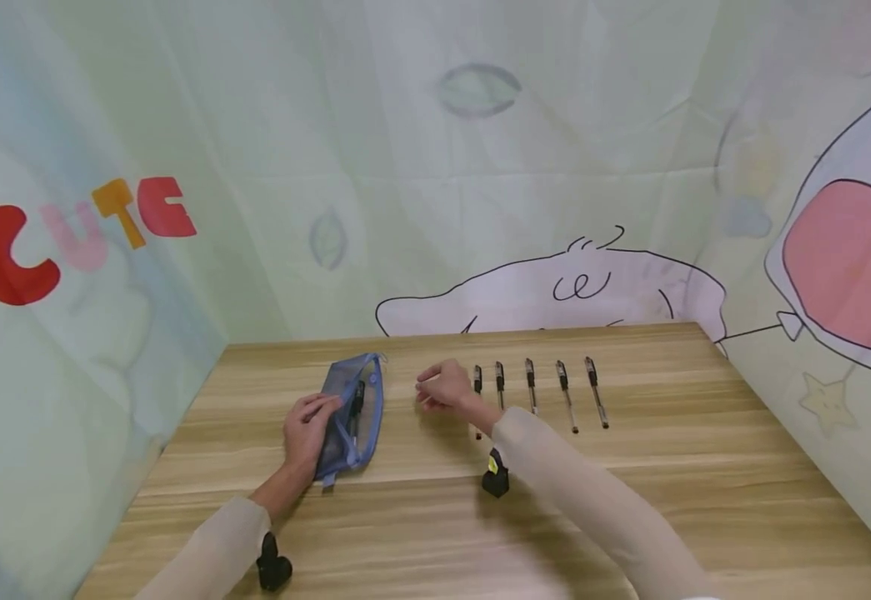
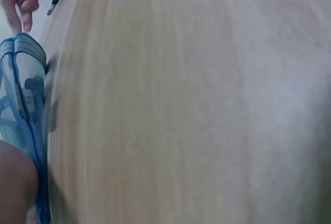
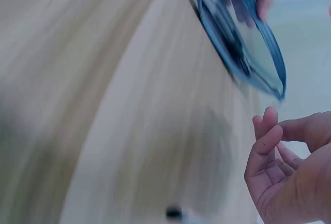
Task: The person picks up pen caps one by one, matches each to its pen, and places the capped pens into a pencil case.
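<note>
My left hand [image 1: 306, 435] grips the left side of a blue mesh zip pouch [image 1: 339, 377], which lies on the table with its mouth gaping. Inside the pouch is at least one dark pen [image 1: 357, 404], partly seen through the mesh. Between the pouch and a row of pens hovers my right hand [image 1: 446, 387], fingers loosely bent and holding nothing. The right wrist view shows its thumb [image 3: 305, 129] near the bent fingers, below the pouch's rim [image 3: 271, 45]. Several black-capped clear pens [image 1: 530, 375] lie side by side; my right wrist partly covers the leftmost pen [image 1: 478, 379].
The wood-grain table [image 1: 405, 517] meets a printed cloth backdrop [image 1: 405, 167] at its back and sides. A small black device [image 1: 495, 479] sits at my right wrist, and another black device [image 1: 273, 567] at my left.
</note>
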The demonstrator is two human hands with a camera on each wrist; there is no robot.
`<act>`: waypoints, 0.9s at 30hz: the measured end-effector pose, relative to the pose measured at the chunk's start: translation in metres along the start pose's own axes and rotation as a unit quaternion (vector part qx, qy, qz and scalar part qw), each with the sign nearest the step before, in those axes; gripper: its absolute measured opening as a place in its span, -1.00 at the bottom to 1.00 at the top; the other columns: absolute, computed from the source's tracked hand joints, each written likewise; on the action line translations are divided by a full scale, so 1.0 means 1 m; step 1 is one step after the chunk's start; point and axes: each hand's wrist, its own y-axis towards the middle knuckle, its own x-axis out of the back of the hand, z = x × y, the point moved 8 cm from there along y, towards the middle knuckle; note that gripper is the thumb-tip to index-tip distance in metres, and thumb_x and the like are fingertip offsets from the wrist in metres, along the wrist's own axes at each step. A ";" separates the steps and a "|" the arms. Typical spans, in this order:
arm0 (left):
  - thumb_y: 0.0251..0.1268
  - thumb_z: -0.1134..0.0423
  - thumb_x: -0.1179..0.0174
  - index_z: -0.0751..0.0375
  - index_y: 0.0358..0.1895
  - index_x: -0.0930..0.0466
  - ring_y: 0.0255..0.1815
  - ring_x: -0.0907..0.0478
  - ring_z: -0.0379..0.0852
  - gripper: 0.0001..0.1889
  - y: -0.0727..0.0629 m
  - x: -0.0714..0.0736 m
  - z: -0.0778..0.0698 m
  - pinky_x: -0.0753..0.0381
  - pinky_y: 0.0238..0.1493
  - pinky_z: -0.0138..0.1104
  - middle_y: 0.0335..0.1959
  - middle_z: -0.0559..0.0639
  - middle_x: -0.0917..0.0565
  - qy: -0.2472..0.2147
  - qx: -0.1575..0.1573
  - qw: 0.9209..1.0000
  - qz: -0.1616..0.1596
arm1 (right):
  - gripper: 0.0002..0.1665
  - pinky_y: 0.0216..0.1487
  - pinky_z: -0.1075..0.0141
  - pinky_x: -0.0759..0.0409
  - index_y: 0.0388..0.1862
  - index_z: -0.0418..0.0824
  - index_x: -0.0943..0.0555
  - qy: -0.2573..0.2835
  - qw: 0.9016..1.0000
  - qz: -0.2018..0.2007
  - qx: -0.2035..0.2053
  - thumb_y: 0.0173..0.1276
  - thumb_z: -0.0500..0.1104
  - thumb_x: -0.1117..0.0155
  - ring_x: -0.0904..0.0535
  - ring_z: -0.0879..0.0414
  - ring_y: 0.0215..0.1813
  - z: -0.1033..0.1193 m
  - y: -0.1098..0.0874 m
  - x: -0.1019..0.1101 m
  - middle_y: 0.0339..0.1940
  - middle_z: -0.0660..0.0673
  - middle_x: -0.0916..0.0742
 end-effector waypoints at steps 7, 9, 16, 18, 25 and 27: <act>0.29 0.26 -0.38 0.47 0.01 -0.72 -0.08 -0.47 -0.51 -0.66 0.001 -0.001 -0.001 -0.44 -0.05 -0.70 -0.03 -0.09 -0.63 -0.002 0.004 1.000 0.012 | -0.68 -0.60 0.46 -0.57 0.12 -0.46 -0.64 -0.024 0.999 -0.044 0.003 0.49 -0.31 -0.19 -0.59 0.25 -0.65 -0.011 0.000 0.048 -0.39 -0.27 -0.82; 0.31 0.25 -0.38 0.47 0.03 -0.72 -0.07 -0.46 -0.53 -0.65 0.001 -0.001 -0.001 -0.43 -0.04 -0.70 0.01 -0.03 -0.63 -0.002 0.005 1.000 0.016 | -0.69 -0.59 0.48 -0.59 0.10 -0.45 -0.65 -0.036 0.998 -0.059 -0.004 0.48 -0.31 -0.20 -0.58 0.26 -0.65 -0.015 0.000 0.059 -0.39 -0.26 -0.81; 0.27 0.29 -0.39 0.50 -0.01 -0.72 -0.09 -0.49 -0.53 -0.66 0.002 0.002 -0.001 -0.46 -0.06 -0.72 -0.08 -0.16 -0.64 -0.018 -0.003 1.000 0.009 | -0.70 -0.59 0.46 -0.63 0.07 -0.47 -0.65 -0.090 0.993 -0.073 -0.018 0.43 -0.33 -0.28 -0.59 0.25 -0.65 -0.025 -0.001 0.078 -0.41 -0.28 -0.81; 0.26 0.29 -0.40 0.51 -0.01 -0.72 -0.10 -0.50 -0.53 -0.66 0.003 0.003 -0.001 -0.47 -0.07 -0.72 -0.14 -0.26 -0.63 -0.023 -0.006 1.000 0.008 | -0.72 -0.59 0.45 -0.64 0.01 -0.49 -0.67 -0.116 0.991 -0.073 -0.011 0.41 -0.33 -0.31 -0.59 0.24 -0.66 -0.025 0.000 0.080 -0.44 -0.29 -0.81; 0.25 0.31 -0.41 0.52 -0.02 -0.72 -0.12 -0.52 -0.55 -0.66 0.003 0.004 0.002 -0.48 -0.07 -0.72 -0.24 -0.45 -0.60 -0.035 -0.001 0.999 0.001 | -0.80 -0.70 0.53 -0.44 -0.22 -0.43 -0.77 -0.213 0.973 -0.084 0.016 0.42 -0.27 -0.32 -0.50 0.24 -0.72 -0.022 -0.001 0.086 -0.60 -0.16 -0.76; 0.25 0.31 -0.41 0.52 -0.02 -0.72 -0.12 -0.52 -0.55 -0.66 0.002 0.004 0.002 -0.48 -0.07 -0.72 -0.24 -0.44 -0.61 -0.034 0.000 0.999 0.001 | -0.75 -0.73 0.52 -0.34 -0.41 -0.43 -0.76 -0.229 0.970 -0.081 0.017 0.42 -0.29 -0.30 -0.42 0.24 -0.77 -0.022 -0.002 0.088 -0.71 -0.10 -0.69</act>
